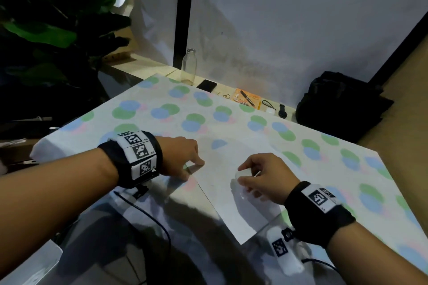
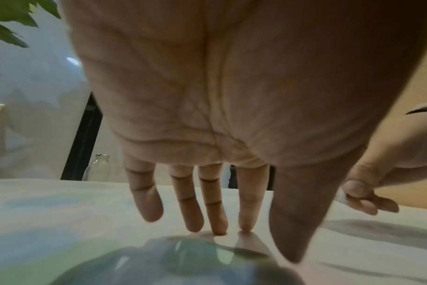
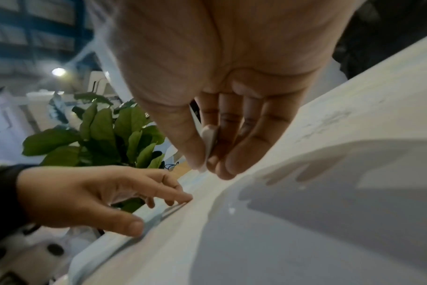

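Wrapping paper [image 1: 208, 109] printed with green and blue dots covers the table. A flap [image 1: 227, 196] of it is folded over, white side up. My left hand [image 1: 193, 169] lies at the flap's left edge, its straight fingertips [image 2: 218, 229] pressing the paper down. My right hand [image 1: 240, 174] hovers just over the flap, about a hand's width to the right. Its thumb and fingers pinch a small whitish strip [image 3: 210, 138], which the fingers mostly hide.
Along the far table edge stand a clear glass bottle [image 1: 188, 67], a dark phone [image 1: 206, 85], an orange pad with a pen [image 1: 246, 98] and a watch [image 1: 282, 111]. A black bag [image 1: 340, 104] sits far right, a leafy plant [image 1: 46, 30] far left. A white tagged device [image 1: 283, 247] lies near me.
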Tool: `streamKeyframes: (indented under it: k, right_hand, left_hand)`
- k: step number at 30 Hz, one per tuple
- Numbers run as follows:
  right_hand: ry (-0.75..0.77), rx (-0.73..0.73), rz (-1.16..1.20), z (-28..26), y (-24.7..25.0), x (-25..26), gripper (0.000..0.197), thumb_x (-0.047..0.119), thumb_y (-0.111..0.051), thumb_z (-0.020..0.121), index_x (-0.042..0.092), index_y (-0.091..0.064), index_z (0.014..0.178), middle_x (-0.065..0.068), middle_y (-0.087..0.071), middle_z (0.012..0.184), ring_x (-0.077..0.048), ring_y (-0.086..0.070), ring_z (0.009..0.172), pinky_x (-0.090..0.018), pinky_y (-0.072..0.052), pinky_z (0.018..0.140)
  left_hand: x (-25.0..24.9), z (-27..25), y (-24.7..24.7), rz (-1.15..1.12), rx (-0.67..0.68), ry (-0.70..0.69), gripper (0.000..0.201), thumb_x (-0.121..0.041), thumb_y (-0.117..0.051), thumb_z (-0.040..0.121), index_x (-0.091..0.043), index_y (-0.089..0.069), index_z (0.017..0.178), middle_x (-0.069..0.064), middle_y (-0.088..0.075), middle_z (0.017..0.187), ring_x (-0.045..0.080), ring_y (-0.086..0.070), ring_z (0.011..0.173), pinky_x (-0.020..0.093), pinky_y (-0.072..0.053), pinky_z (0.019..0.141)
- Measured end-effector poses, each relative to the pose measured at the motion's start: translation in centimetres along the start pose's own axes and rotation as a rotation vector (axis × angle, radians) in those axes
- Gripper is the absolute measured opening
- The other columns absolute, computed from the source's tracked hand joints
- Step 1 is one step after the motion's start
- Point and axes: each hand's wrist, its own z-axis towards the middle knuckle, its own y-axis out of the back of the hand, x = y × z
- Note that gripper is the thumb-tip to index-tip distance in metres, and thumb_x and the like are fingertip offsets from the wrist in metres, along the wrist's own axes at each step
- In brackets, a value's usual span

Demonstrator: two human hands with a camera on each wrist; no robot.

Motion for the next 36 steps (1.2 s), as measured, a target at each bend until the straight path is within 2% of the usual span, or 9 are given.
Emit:
streamKeyframes:
  k: [3, 6, 10, 18, 20, 25, 30, 33, 36]
  right_hand:
    - [-0.039, 0.126, 0.049, 0.6, -0.5, 1.1, 0.017, 0.019, -0.079, 0.082, 0.02, -0.069, 0.096, -0.004, -0.067, 0.062, -0.031, -0.073, 0.062, -0.043, -0.058, 0.057]
    - [-0.046, 0.272, 0.062, 0.9, -2.3, 2.4, 0.023, 0.018, -0.079, 0.081, 0.015, -0.066, 0.1, -0.012, -0.072, 0.068, -0.024, -0.066, 0.051, -0.031, -0.051, 0.047]
    - [-0.115, 0.286, 0.38, 2.1, -4.2, 2.8, 0.022, 0.006, -0.078, 0.083, 0.003, -0.062, 0.097, -0.026, -0.072, 0.075, -0.033, -0.068, 0.063, -0.033, -0.055, 0.056]
    - [-0.338, -0.428, 0.606, 5.0, -0.7, -1.3, 0.013, -0.002, -0.07, 0.083, -0.002, -0.064, 0.095, -0.029, -0.073, 0.083, -0.034, -0.068, 0.061, -0.044, -0.059, 0.066]
    - [-0.322, -0.418, 0.648, 4.5, -0.5, -0.4, 0.016, -0.001, -0.069, 0.085, 0.002, -0.063, 0.099, -0.026, -0.074, 0.087, -0.035, -0.071, 0.063, -0.045, -0.061, 0.067]
    - [-0.346, 0.118, 0.88, 2.5, -5.2, 4.2, 0.013, 0.001, -0.067, 0.092, 0.0, -0.058, 0.103, -0.033, -0.068, 0.087, -0.038, -0.067, 0.074, -0.048, -0.06, 0.072]
    - [-0.309, -0.435, 0.816, 5.5, -3.5, -0.2, 0.052, 0.034, -0.083, 0.045, 0.005, -0.075, 0.087, -0.016, -0.077, 0.087, -0.035, -0.074, 0.086, -0.052, -0.06, 0.086]
    - [-0.277, -0.611, 0.887, 4.7, -1.1, -0.2, 0.034, 0.023, -0.081, 0.074, 0.007, -0.068, 0.101, -0.011, -0.078, 0.092, -0.024, -0.074, 0.091, -0.04, -0.059, 0.084]
    - [-0.226, -0.396, 1.006, 3.4, -1.7, 1.3, 0.017, 0.001, -0.065, 0.092, -0.002, -0.062, 0.109, -0.019, -0.075, 0.089, -0.029, -0.071, 0.08, -0.037, -0.057, 0.075]
  left_hand:
    - [0.0, 0.9, 0.7, 0.013, -0.054, -0.011, 0.067, -0.056, -0.062, 0.093, -0.044, -0.036, 0.154, 0.0, -0.041, 0.147, 0.024, -0.043, 0.128, 0.042, -0.041, 0.106]
    - [-0.2, 2.3, 0.6, 0.08, 0.067, 0.026, 0.098, -0.08, -0.061, 0.079, -0.059, -0.004, 0.155, -0.007, 0.003, 0.17, 0.029, -0.007, 0.153, 0.059, -0.019, 0.12]
    - [0.2, 3.4, -0.3, 0.063, 0.222, 0.065, 0.109, -0.085, -0.058, 0.076, -0.063, 0.02, 0.147, -0.009, 0.039, 0.16, 0.031, 0.029, 0.151, 0.071, 0.006, 0.114]
    - [1.4, 4.6, -1.6, 0.008, 0.235, 0.081, 0.106, -0.089, -0.056, 0.072, -0.071, 0.023, 0.14, -0.013, 0.041, 0.158, 0.031, 0.035, 0.148, 0.073, 0.012, 0.111]
    - [1.3, 4.8, -1.5, -0.064, 0.238, 0.098, 0.095, -0.071, -0.059, 0.084, -0.071, 0.013, 0.144, -0.012, 0.035, 0.162, 0.032, 0.032, 0.149, 0.072, 0.012, 0.111]
    - [0.4, 3.9, 0.6, -0.098, 0.289, 0.067, 0.095, -0.054, -0.062, 0.094, -0.055, 0.011, 0.155, -0.007, 0.035, 0.163, 0.031, 0.031, 0.15, 0.07, 0.011, 0.113]
    - [0.7, 3.6, 0.5, -0.073, 0.28, 0.075, 0.099, -0.061, -0.06, 0.093, -0.05, 0.016, 0.156, -0.01, 0.035, 0.162, 0.029, 0.03, 0.151, 0.07, 0.009, 0.114]
    - [0.8, 3.8, 0.3, -0.031, 0.28, 0.071, 0.098, -0.072, -0.053, 0.091, -0.051, 0.019, 0.154, -0.012, 0.037, 0.161, 0.029, 0.03, 0.151, 0.07, 0.008, 0.115]
    - [0.7, 4.0, 0.0, -0.01, 0.257, 0.073, 0.098, -0.076, -0.051, 0.089, -0.052, 0.019, 0.154, -0.011, 0.036, 0.161, 0.031, 0.028, 0.151, 0.07, 0.007, 0.115]
